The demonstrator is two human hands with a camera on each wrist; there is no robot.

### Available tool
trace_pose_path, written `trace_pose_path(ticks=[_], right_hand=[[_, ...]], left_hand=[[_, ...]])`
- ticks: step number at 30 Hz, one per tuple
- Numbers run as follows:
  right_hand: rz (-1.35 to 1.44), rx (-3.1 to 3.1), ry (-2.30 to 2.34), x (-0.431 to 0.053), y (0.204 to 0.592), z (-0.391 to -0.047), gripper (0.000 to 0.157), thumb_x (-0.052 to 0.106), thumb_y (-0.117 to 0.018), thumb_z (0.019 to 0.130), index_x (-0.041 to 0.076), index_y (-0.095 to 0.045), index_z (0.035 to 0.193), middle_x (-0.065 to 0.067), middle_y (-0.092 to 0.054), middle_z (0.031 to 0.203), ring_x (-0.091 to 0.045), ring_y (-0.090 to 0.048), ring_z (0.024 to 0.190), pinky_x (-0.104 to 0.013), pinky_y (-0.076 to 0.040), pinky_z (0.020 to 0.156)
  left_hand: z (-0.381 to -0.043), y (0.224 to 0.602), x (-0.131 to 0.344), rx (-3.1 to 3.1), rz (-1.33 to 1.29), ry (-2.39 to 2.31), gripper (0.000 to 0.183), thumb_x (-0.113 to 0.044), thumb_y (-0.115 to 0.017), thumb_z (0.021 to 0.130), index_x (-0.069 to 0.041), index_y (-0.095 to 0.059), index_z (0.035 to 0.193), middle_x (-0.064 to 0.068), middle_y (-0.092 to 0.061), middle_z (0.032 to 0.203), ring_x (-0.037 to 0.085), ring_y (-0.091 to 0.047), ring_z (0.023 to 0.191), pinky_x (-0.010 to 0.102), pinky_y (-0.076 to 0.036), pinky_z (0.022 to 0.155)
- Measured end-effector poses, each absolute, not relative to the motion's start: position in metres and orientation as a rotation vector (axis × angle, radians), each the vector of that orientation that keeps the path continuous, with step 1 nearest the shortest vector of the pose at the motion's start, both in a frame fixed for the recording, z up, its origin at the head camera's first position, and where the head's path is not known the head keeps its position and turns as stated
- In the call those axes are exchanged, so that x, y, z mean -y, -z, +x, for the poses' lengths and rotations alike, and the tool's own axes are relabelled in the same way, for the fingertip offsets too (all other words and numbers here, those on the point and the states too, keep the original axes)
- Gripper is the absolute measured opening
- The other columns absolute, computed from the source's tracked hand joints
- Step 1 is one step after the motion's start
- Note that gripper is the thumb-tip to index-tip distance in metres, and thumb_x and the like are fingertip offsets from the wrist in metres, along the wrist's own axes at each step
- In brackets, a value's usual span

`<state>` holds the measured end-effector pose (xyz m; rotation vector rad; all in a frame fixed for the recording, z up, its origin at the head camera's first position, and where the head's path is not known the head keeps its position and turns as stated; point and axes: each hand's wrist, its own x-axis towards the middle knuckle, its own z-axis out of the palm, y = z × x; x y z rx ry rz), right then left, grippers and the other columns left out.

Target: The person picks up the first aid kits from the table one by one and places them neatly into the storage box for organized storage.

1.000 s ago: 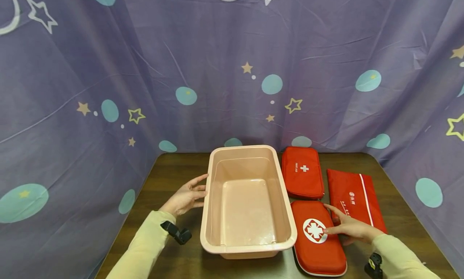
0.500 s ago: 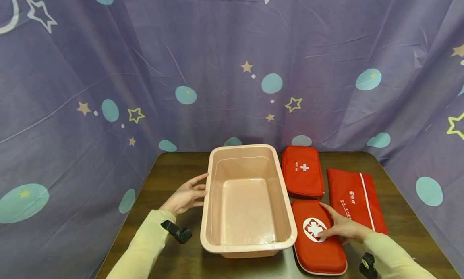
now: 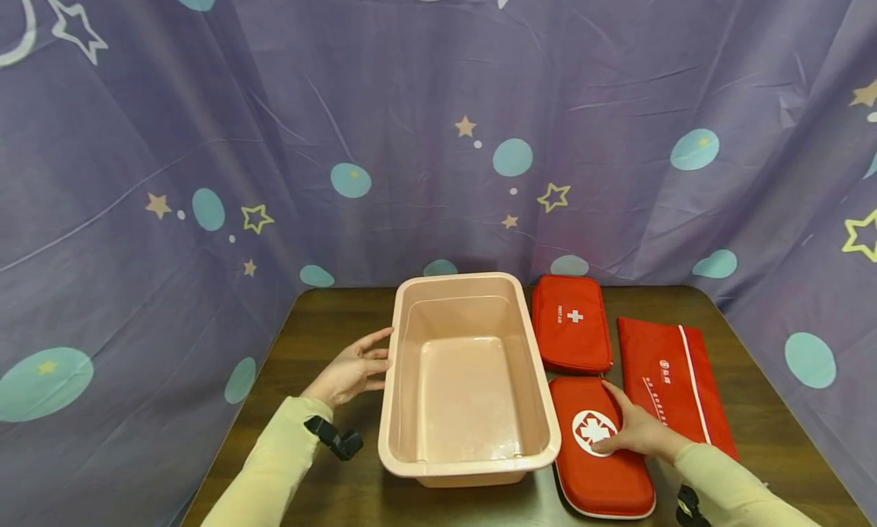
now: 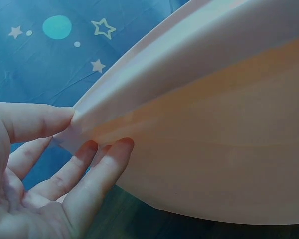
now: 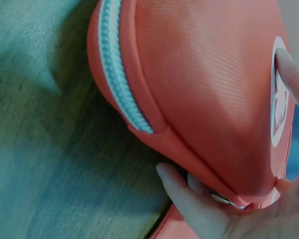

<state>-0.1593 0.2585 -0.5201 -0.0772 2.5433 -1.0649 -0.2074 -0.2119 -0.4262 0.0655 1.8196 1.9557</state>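
Observation:
A pale pink plastic bin stands on the table. My left hand is at its left side; in the left wrist view a fingertip touches the rim and other fingers rest loosely spread against the wall beneath it. At the bin's right lies a red hard first aid case with a white cross emblem and pale zipper. My right hand holds this case across its right edge, thumb on the emblem. The right wrist view shows other fingers around the case's side, partly tucked under the edge.
Behind the case lies a red first aid pouch with a white cross. A flat red bag with a white stripe lies to its right, partly behind the right hand. The dark wooden table is surrounded by a purple curtain.
My right hand has shifted slightly left over the case, its thumb moving further onto the emblem. The left hand and the bin look unchanged.

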Motion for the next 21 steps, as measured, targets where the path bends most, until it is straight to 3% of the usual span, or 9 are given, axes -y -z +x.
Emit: trace_pose_path(ticks=[11, 21], right_hand=[[-0.066, -2.644, 1.015, -0.2515, 0.5246, -0.1583, 0.113, 0.030, -0.087, 0.062, 0.001, -0.018, 0.146, -0.031, -0.053, 0.114, -0.035, -0.051, 0.098, -0.044, -0.044, 0.082], [-0.025, -2.615, 1.081, -0.2505, 0.5271, -0.1541, 0.115, 0.028, -0.088, 0.061, 0.003, -0.017, 0.147, -0.031, -0.052, 0.119, -0.032, -0.053, 0.098, -0.042, -0.044, 0.084]], left_hand=[[-0.2084, 0.4284, 0.2144, -1.834, 0.051, -1.961, 0.072, 0.003, -0.055, 0.090, -0.007, -0.018, 0.151, 0.010, -0.057, 0.114, 0.014, -0.063, 0.091, 0.038, -0.054, 0.080], [-0.2072, 0.4277, 0.2127, -1.820, 0.061, -1.963, 0.072, 0.004, -0.054, 0.090, -0.006, -0.018, 0.150, 0.013, -0.057, 0.114, 0.015, -0.063, 0.090, 0.039, -0.053, 0.080]])
